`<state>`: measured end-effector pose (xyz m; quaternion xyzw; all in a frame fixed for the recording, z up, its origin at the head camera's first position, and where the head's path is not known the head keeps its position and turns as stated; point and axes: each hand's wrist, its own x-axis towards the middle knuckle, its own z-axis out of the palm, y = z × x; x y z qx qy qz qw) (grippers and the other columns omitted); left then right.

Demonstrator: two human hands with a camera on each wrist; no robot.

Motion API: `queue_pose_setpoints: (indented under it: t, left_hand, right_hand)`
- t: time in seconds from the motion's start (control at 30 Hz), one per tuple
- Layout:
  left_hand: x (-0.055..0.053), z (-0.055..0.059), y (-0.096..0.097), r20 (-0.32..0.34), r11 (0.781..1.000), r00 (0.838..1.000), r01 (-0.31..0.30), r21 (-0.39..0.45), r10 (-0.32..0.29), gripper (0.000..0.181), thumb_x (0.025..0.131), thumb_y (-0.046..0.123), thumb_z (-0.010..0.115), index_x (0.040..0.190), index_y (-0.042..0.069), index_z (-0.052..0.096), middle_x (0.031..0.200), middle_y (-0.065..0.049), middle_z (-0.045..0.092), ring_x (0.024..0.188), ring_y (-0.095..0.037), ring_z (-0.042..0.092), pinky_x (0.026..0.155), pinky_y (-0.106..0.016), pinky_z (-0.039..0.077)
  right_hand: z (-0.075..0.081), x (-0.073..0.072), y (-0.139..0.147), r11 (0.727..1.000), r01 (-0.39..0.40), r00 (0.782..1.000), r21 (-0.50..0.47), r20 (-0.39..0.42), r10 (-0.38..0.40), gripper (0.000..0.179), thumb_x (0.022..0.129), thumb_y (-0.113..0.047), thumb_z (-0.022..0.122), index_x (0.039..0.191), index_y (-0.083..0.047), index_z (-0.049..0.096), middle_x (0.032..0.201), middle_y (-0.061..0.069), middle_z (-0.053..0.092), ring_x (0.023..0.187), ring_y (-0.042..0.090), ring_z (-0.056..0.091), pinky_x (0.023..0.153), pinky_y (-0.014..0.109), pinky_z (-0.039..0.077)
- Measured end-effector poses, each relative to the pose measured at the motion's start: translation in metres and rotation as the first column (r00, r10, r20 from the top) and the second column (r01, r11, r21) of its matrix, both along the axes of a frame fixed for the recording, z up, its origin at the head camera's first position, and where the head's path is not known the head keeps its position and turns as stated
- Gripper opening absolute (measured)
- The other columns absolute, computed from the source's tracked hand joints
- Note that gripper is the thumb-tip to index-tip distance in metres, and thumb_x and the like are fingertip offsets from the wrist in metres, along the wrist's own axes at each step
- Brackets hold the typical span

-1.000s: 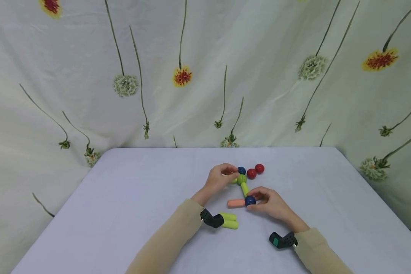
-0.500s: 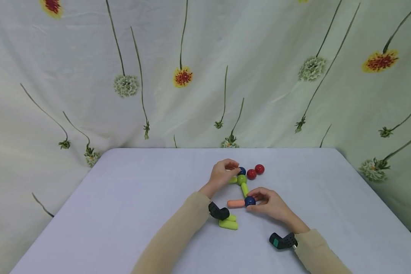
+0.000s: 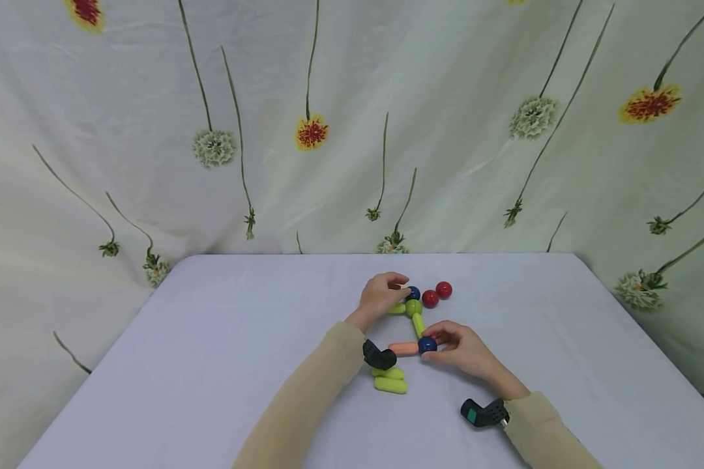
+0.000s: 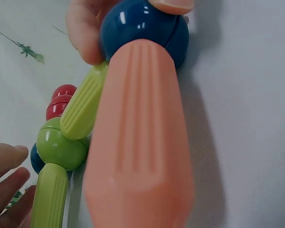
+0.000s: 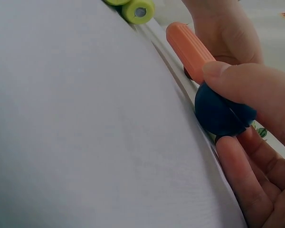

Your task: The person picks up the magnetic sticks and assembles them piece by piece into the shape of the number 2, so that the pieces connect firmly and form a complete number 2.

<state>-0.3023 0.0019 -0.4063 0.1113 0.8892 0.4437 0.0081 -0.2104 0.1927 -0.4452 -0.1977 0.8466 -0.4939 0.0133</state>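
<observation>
My right hand (image 3: 466,348) pinches the near blue ball (image 3: 427,344) of a ball-and-stick toy, thumb on one side and fingers on the other. From that ball an orange ribbed stick (image 4: 142,123) points left, and a yellow-green stick (image 3: 418,324) leads back to a green ball (image 4: 61,147). Another yellow-green stick (image 4: 50,194) runs left from the green ball. Behind it sits a second blue ball (image 3: 414,293), partly covered by my left hand (image 3: 378,296). The left fingers are spread and loosely bent, tips right at this ball.
Two red balls (image 3: 431,298) lie just right of the far blue ball. Two loose yellow-green sticks (image 3: 390,385) lie side by side at the front, beneath the left wrist camera (image 3: 379,355). A flowered cloth (image 3: 328,195) hangs behind the white table (image 3: 240,339).
The left hand and forearm have shifted slightly right and forward, and the left fingers have spread at the far blue ball. The right hand stays on the near blue ball.
</observation>
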Motion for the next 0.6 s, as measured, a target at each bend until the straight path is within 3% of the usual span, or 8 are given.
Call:
queue_pose_setpoints:
  t: [0.27, 0.6]
  left_hand:
    - [0.002, 0.001, 0.003, -0.002, 0.998, 1.000, 0.004, -0.063, -0.004, 0.028, 0.089, 0.027, 0.065, 0.114, 0.015, 0.068, 0.111, 0.001, 0.065, 0.099, -0.016, 0.060, 0.085, -0.032, 0.046]
    - [0.000, -0.005, 0.011, -0.031, 0.994, 0.999, -0.028, -0.105, 0.025, 0.026, 0.087, 0.028, 0.067, 0.111, 0.018, 0.070, 0.107, 0.002, 0.067, 0.094, -0.014, 0.060, 0.082, -0.031, 0.045]
  right_hand:
    - [-0.002, 0.000, 0.000, 1.000, 0.000, 1.000, -0.002, -0.005, 0.000, 0.037, 0.077, -0.023, 0.078, 0.107, -0.007, 0.065, 0.099, 0.004, 0.064, 0.091, 0.022, 0.057, 0.073, 0.026, 0.049]
    - [-0.003, 0.000, 0.000, 1.000, 0.020, 1.000, -0.003, -0.004, -0.020, 0.036, 0.077, -0.020, 0.078, 0.107, -0.007, 0.065, 0.100, 0.004, 0.063, 0.091, 0.020, 0.057, 0.074, 0.025, 0.049]
